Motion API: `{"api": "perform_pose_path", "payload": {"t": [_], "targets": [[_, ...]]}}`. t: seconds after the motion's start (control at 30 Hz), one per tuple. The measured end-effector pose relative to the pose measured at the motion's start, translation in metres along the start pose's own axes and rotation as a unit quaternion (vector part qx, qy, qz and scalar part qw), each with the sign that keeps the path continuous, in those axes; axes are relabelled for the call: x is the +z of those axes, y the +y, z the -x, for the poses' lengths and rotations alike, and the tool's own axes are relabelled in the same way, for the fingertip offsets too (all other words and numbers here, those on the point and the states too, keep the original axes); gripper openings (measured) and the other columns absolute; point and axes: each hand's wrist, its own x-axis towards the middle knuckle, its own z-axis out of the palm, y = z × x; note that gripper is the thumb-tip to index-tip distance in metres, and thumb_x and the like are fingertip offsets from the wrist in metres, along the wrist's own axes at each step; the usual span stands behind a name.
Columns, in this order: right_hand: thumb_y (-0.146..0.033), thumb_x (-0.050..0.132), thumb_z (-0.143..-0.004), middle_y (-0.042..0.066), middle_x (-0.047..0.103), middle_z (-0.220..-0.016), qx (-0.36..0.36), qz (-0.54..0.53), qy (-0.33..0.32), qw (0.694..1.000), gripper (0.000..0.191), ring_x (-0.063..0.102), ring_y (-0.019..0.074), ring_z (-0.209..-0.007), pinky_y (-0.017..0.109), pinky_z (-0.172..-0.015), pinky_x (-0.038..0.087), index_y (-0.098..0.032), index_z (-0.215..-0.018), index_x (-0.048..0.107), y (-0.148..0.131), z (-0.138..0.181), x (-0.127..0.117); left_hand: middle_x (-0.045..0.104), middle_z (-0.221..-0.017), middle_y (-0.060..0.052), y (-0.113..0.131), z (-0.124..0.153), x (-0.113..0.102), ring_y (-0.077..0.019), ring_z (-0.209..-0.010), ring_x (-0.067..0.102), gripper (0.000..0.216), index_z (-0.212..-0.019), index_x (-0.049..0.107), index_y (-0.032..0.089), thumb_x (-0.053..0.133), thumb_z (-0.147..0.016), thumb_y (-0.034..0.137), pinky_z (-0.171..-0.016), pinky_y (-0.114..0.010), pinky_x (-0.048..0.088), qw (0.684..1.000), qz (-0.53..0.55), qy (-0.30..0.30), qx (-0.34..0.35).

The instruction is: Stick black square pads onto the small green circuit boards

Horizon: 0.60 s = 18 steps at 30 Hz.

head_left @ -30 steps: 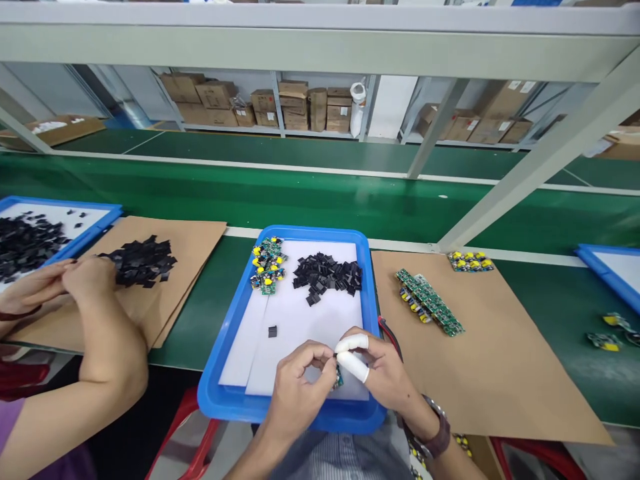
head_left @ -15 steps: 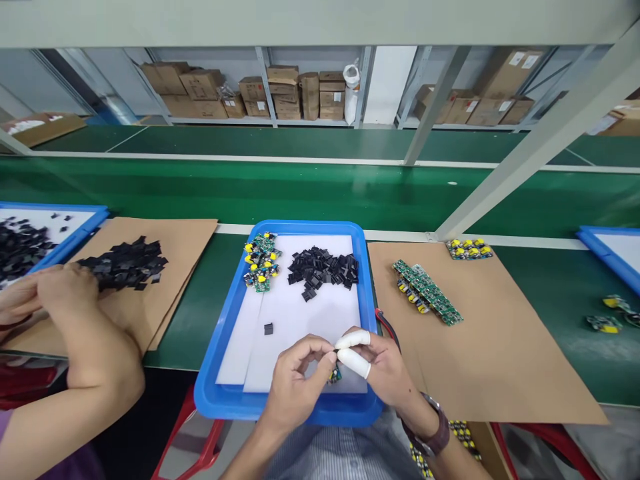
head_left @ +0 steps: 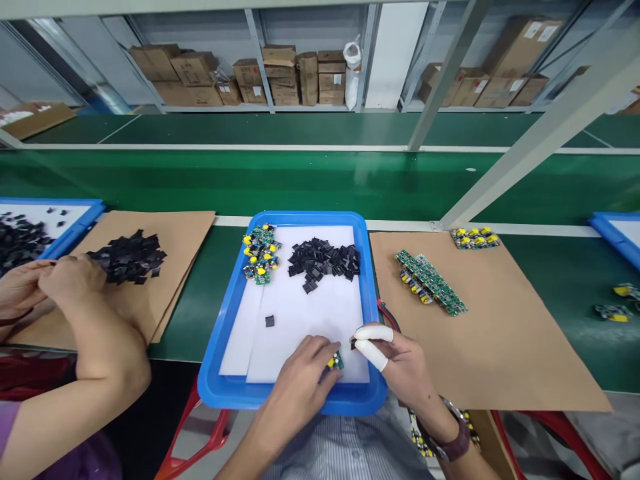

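Note:
My left hand (head_left: 304,381) rests low over the near edge of the blue tray (head_left: 226,313), its fingers closed on a small green circuit board (head_left: 336,361) with a yellow part. My right hand (head_left: 400,363), with white finger cots on thumb and forefinger, pinches a tiny black piece (head_left: 353,345) just right of that board. Further back on the tray's white sheet lie a heap of black square parts (head_left: 324,261), a cluster of green boards with yellow parts (head_left: 260,254) and one loose black part (head_left: 269,321).
A row of green boards (head_left: 430,283) lies on the brown cardboard sheet (head_left: 500,333) to the right, with more boards (head_left: 475,237) at its far edge. At left, another person's hands (head_left: 45,287) work beside a black parts pile (head_left: 127,256). A green conveyor belt (head_left: 320,183) runs behind.
My hands have drawn apart: the left one lowered the board toward the tray sheet, the right one moved slightly right with the black piece. The camera tilted down a little.

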Motion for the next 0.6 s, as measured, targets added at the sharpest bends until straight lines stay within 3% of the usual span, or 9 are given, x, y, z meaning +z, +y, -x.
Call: {"api": "perform_pose_path", "payload": {"t": [0.1, 0.23, 0.33, 0.43, 0.6], "targets": [[-0.021, 0.073, -0.091, 0.006, 0.079, -0.097, -0.037, 0.019, 0.008, 0.999, 0.012, 0.075, 0.0178, -0.082, 0.027, -0.075, 0.064, -0.026, -0.099, 0.08, -0.005, 0.005, 0.005, 0.069, -0.127, -0.009, -0.001, 0.0, 0.002, -0.0278, -0.108, 0.069, 0.04, -0.136, 0.066, 0.029, 0.065, -0.096, 0.029, -0.098, -0.045, 0.057, 0.975, 0.208, 0.046, -0.066], [-0.021, 0.074, -0.091, 0.005, 0.079, -0.1, -0.023, 0.014, 0.017, 1.0, 0.018, 0.077, 0.0188, -0.087, 0.029, -0.082, 0.065, -0.028, -0.107, 0.078, -0.005, 0.012, 0.014, 0.076, -0.119, -0.013, -0.004, 0.004, -0.003, -0.028, -0.1, 0.075, 0.033, -0.124, 0.074, 0.02, 0.069, -0.096, 0.037, -0.092, -0.042, 0.062, 0.852, 0.503, 0.06, -0.129], [-0.021, 0.073, -0.092, 0.004, 0.079, -0.103, -0.01, 0.007, 0.006, 1.0, 0.023, 0.077, 0.0196, -0.093, 0.032, -0.086, 0.064, -0.03, -0.112, 0.077, -0.005, 0.013, 0.02, 0.079, -0.115, -0.013, -0.004, 0.007, -0.002, -0.0281, -0.107, 0.074, 0.028, -0.117, 0.077, 0.018, 0.074, -0.093, 0.032, -0.096, -0.039, 0.061, 0.801, 0.579, 0.07, -0.137], [-0.019, 0.069, -0.094, 0.006, 0.077, -0.105, -0.047, 0.03, -0.027, 0.998, 0.021, 0.074, 0.0202, -0.094, 0.033, -0.085, 0.061, -0.03, -0.11, 0.078, -0.007, 0.01, 0.023, 0.078, -0.119, -0.014, -0.005, 0.008, 0.0, -0.0283, -0.112, 0.073, 0.03, -0.118, 0.077, 0.018, 0.078, -0.09, 0.029, -0.1, -0.039, 0.06, 0.799, 0.581, 0.078, -0.133], [-0.018, 0.071, -0.092, 0.005, 0.076, -0.095, -0.057, 0.083, -0.004, 0.995, 0.019, 0.072, 0.0188, -0.084, 0.031, -0.077, 0.059, -0.026, -0.107, 0.078, -0.01, 0.01, 0.027, 0.069, -0.136, -0.016, -0.006, 0.009, 0.001, -0.0338, -0.125, 0.066, 0.041, -0.124, 0.075, 0.019, 0.082, -0.085, 0.028, -0.1, -0.042, 0.06, 0.835, 0.535, 0.052, -0.116]]}}
